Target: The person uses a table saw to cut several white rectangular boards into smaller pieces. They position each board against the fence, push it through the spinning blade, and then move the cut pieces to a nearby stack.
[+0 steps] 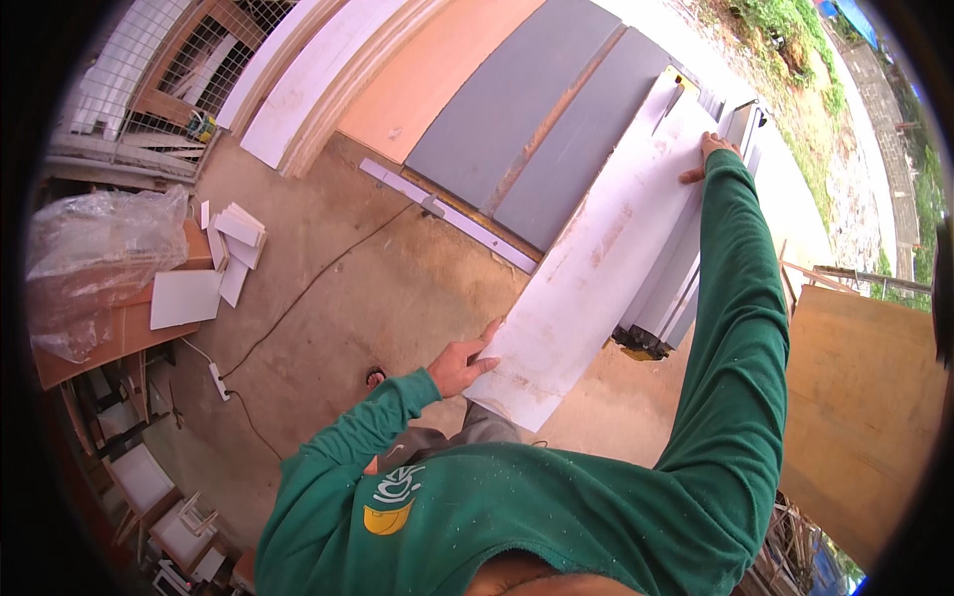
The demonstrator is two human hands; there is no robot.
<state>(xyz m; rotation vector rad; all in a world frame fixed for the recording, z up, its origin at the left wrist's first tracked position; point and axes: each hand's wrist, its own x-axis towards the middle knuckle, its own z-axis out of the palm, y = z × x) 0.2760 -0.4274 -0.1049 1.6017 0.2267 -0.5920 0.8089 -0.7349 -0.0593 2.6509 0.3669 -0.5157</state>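
A long white board (606, 233) with brown scuffs slants across the top of a table saw (656, 288), its near end reaching out towards my body. My left hand (463, 363) grips the board's left edge close to that near end, thumb on top and fingertips partly hidden at the edge. Farther off, my right hand (711, 157) rests at the board's right edge beside the metal rail, thumb spread from the fingers. Past the board's far end shows a small yellow part (682, 79) next to a thin dark upright strip.
Left of the saw lies a grey panel surface (537, 109) with a brown strip across it. Long white planks (328, 79) lean beyond. White offcuts (234, 248) and plastic sheeting (99, 258) sit at left. A cord (308, 288) crosses the floor; a plywood sheet (865, 397) stands right.
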